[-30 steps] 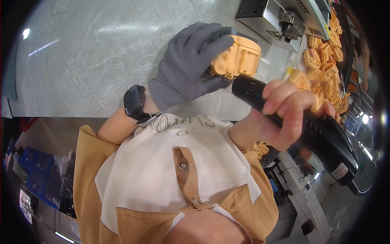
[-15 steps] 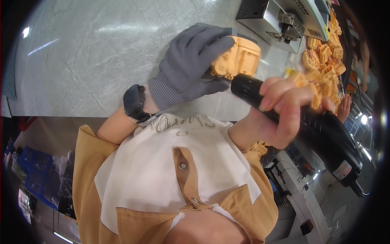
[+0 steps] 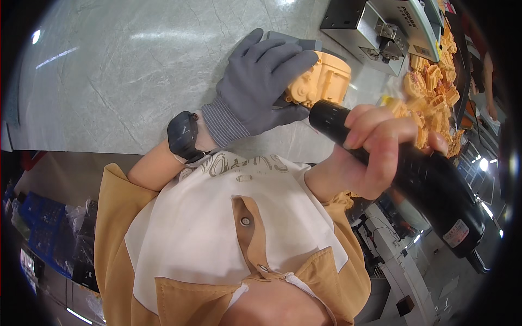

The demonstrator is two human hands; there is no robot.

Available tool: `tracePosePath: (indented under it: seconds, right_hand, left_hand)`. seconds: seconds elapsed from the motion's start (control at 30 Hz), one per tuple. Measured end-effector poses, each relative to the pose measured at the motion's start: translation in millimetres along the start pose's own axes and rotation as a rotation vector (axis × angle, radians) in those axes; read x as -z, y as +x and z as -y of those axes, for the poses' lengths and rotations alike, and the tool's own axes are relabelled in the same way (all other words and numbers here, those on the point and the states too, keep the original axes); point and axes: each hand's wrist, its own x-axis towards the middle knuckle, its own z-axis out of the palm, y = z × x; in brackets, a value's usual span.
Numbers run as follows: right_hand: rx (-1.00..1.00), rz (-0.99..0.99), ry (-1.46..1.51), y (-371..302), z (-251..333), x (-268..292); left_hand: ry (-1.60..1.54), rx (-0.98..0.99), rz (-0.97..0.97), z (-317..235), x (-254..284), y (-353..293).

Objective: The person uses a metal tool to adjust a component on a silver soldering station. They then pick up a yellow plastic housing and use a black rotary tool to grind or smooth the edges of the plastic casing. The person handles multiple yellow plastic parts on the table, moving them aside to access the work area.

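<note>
My left hand (image 3: 261, 81), in a grey glove, is closed around a round orange-yellow plastic housing (image 3: 329, 79). Behind the housing, and partly covered by glove and part, sits a dark grey block (image 3: 310, 44). A black corded electric screwdriver (image 3: 435, 190) is gripped in my bare right hand (image 3: 380, 144), its fingers wrapped round the body. The tool's nose points at the lower edge of the housing, close to my left thumb. Whether the bit is seated in a screw is too small to tell.
A metal machine (image 3: 375, 38) with a light-coloured panel stands at the far right of the grey marbled table (image 3: 125, 81). Beside it lies a pile of orange-yellow plastic parts (image 3: 429, 92). Another person's arm (image 3: 489, 87) shows beyond the pile. Blue crates (image 3: 46, 233) are at the lower left.
My left hand and the housing have shifted very slightly, and the left index finger is lifted further from the block. The screwdriver stays at the housing's edge, its rear end a little lower.
</note>
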Motion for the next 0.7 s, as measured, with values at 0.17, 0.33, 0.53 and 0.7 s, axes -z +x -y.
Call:
tracePosePath:
  seconds: [0.17,0.33,0.53,0.7]
  right_hand:
    - [-0.003,0.177,-0.048,5.3,-1.4,8.6]
    - [-0.070,0.196,0.101,4.8,3.5,10.7]
    - [-0.088,0.350,0.047,7.9,4.0,10.4]
    - [-0.009,0.366,-0.102,9.7,-2.2,-0.5]
  left_hand:
    - [0.009,0.020,0.020,0.1,0.4,0.7]
    - [0.028,0.025,0.037,-0.1,-1.5,2.3]
    - [0.001,0.041,0.045,1.5,-1.3,2.7]
    - [-0.006,0.038,0.039,2.6,-3.4,3.8]
